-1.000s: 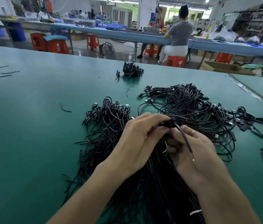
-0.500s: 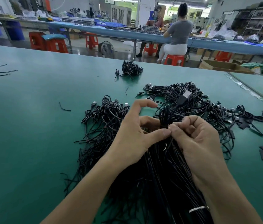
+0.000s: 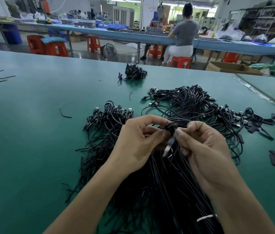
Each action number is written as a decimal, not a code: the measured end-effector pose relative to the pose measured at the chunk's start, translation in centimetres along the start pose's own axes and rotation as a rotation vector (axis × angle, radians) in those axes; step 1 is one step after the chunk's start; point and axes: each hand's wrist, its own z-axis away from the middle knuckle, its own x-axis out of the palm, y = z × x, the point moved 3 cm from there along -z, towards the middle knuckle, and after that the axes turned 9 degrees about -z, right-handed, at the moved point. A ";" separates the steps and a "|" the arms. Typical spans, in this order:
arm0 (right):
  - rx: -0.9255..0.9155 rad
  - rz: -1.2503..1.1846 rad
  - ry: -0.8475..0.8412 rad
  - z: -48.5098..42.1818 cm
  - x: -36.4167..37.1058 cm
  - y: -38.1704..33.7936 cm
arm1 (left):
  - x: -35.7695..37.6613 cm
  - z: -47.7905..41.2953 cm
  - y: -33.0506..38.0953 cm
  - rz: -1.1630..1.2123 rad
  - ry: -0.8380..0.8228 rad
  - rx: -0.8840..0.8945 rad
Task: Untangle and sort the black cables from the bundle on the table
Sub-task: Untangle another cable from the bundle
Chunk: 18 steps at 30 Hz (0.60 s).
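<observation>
One cable [image 3: 170, 127] is pinched above the bundle [image 3: 150, 186] by curled fingers [image 3: 191, 127] of left hand [image 3: 138, 141] and right hand [image 3: 206, 149]; held clear, seemingly, for untangling.

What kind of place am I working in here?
Most likely a cable assembly workshop: heaps of black cables on a long green table, a worker seated at a second bench, red stools.
</observation>
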 end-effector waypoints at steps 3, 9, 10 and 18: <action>-0.071 0.187 0.020 0.0 0.1 0.2 | 0.2 0.1 0.0 0.107 0.022 -0.105; -0.030 0.196 0.018 0.2 0.0 0.4 | 0.2 0.3 0.1 0.210 0.008 -0.086; 0.016 0.134 0.017 0.2 -0.1 0.4 | 0.1 0.3 0.2 0.231 -0.002 -0.071; 0.207 -0.222 0.105 -0.1 0.1 0.4 | 0.7 0.4 1.2 -0.025 -0.029 0.179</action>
